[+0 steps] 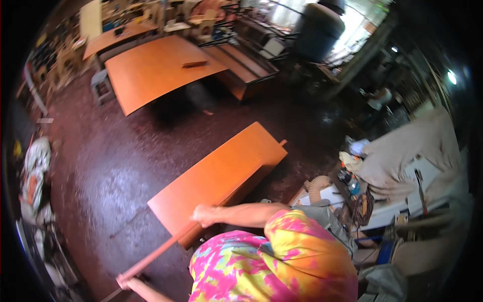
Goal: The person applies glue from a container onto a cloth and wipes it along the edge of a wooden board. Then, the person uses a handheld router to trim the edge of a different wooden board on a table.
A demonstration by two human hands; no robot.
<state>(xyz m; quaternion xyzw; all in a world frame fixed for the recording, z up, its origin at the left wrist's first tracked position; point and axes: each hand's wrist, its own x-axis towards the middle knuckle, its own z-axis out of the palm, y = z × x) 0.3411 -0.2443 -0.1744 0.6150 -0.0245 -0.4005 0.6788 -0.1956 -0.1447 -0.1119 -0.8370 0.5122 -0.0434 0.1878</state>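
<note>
A long, narrow reddish-orange wooden strip (156,254) slants across the lower left in front of me. My left hand (126,282) is closed around its lower end. Farther up, my right hand (204,215) grips the strip's other end, beside the near edge of a long orange wooden box-like piece (216,176). That piece lies at an angle on the floor, its smooth broad face up and a side face toward me. Whether the strip touches it is hard to make out, since my right hand covers that spot.
A large orange panel (156,65) rests raised off the floor at the back, with a small wooden piece (194,64) on it. Behind it lies another orange board (118,36). A grey stool (102,86) stands nearby. Cloth-covered clutter (402,156) fills the right; sacks (36,171) line the left.
</note>
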